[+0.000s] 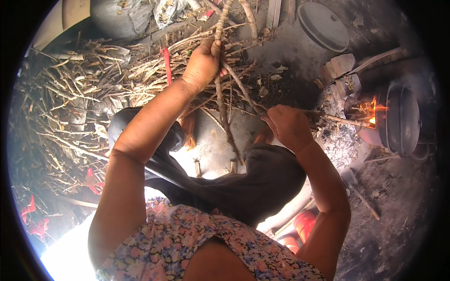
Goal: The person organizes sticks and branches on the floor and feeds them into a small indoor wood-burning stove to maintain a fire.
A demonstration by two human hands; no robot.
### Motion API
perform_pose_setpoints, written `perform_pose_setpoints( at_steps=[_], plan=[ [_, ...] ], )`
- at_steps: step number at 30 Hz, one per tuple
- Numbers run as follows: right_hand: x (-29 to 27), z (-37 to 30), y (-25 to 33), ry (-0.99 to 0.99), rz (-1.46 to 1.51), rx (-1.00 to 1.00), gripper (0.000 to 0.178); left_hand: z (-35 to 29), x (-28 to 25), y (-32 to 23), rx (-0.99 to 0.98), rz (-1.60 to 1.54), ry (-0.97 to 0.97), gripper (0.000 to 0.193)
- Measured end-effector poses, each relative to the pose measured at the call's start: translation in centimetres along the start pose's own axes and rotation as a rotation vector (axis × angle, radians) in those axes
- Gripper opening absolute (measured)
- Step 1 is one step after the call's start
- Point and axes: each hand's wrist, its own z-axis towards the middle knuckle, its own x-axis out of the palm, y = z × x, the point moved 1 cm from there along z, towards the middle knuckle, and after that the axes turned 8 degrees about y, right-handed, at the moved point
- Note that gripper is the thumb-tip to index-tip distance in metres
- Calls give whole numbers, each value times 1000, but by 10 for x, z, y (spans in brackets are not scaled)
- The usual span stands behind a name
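Observation:
My left hand (pixel 202 64) is wrapped round a long dry branch (pixel 221 104), which stretches from the top of the view down between my knees. A thinner side shoot (pixel 241 85) slants from the branch near that hand toward my right hand. My right hand (pixel 289 125), fingers closed, grips the shoot's lower right end above my right knee. The exact hold under its fingers is hidden. To its right, a burning stick (pixel 347 121) runs into the fire (pixel 373 112) beneath a dark round pot (pixel 403 121).
A large heap of dry sticks (pixel 75 100) lies on the left, with red strips (pixel 167 65) among it. A round grey lid (pixel 323 26) rests at the upper right. Ash (pixel 335 145) and broken bricks (pixel 340 65) lie near the fire. A red container (pixel 304 225) sits beside my right arm.

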Motion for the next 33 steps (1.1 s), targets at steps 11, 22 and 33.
perform_pose_setpoints(
  at_steps=[11, 22, 33],
  plan=[
    [-23, -21, -71, 104, 19, 337, 21, 44, -70, 50, 598, 1091, -531, 25],
    [3, 7, -5, 354, 641, 190, 27, 23, 79, -12, 192, -483, -116, 20],
    [47, -123, -99, -214, 1251, 878, 24, 32, 105, 57, -103, -194, 315, 33]
  ],
)
